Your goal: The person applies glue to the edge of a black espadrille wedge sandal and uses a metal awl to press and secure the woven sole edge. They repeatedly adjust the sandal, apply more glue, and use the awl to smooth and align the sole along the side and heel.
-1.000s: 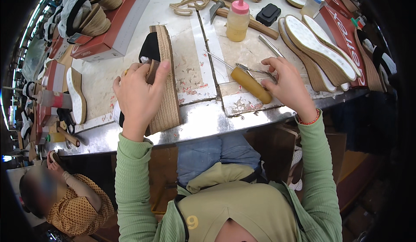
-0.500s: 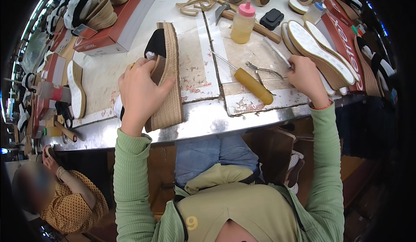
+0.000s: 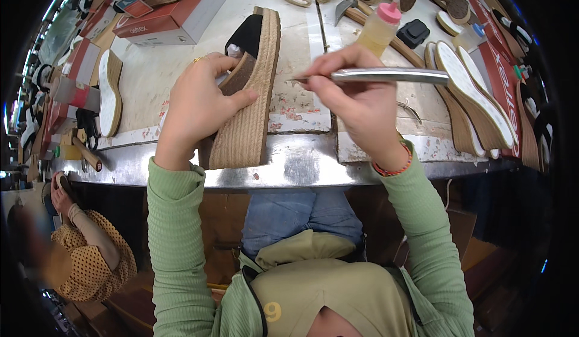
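Observation:
A wedge espadrille sandal (image 3: pixel 248 117) lies on its side on the worktable, its rope-wrapped wedge turned to the right and its black toe strap at the far end. My left hand (image 3: pixel 202 98) is closed on it, thumb on the rope side and fingers at the inner opening. Just to the right, my right hand (image 3: pixel 365 108) pinches a slim silver pen-shaped tool (image 3: pixel 410 76) near its narrow end. That tip points left toward the sandal and stays a little apart from it.
Behind my right hand stand a pink-capped glue bottle (image 3: pixel 378 29) and a hammer (image 3: pixel 353 12). Several white-topped wedge soles (image 3: pixel 476 95) lie at right. A red shoebox (image 3: pixel 175 23) sits back left, near a single sole (image 3: pixel 110 95). Another person (image 3: pixel 90 246) sits at lower left.
My right hand has come left from beside the soles, lifting the silver tool off the table and up to the sandal. My left hand keeps its hold on the sandal.

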Action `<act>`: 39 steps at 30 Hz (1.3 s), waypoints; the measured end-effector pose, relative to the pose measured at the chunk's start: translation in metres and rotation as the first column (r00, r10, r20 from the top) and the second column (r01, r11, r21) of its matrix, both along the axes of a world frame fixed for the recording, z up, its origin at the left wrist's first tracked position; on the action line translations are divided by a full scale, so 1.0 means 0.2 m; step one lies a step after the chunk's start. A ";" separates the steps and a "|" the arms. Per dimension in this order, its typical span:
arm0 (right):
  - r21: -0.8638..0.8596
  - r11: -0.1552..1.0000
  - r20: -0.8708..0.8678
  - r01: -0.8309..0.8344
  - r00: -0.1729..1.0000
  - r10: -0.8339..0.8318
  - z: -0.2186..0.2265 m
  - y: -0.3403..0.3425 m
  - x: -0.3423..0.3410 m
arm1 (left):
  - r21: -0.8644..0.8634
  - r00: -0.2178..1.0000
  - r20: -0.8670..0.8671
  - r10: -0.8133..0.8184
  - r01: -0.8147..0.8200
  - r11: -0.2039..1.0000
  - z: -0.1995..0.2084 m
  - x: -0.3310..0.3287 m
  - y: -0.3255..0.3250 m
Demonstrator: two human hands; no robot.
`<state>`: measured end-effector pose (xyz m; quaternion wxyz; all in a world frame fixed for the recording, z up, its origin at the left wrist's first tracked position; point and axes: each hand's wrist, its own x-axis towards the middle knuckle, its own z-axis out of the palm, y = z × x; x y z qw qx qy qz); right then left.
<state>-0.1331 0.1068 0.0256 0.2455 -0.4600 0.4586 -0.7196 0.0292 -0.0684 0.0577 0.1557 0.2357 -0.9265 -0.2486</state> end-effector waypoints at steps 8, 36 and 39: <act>-0.050 0.999 -0.210 -0.002 0.978 -0.008 -0.02 -0.30 0.02 | 0.415 0.999 0.017 -0.039 0.029 0.910 0.05 0.01 -0.12; -0.155 0.987 -0.317 0.049 0.943 -0.096 -0.11 -0.32 0.08 | 0.367 0.998 -0.029 -0.046 0.054 0.929 0.02 0.01 -0.12; -0.143 0.990 -0.048 0.018 0.999 -0.025 -0.11 -0.32 0.09 | 0.351 0.995 -0.093 -0.042 0.072 0.933 0.01 0.00 -0.13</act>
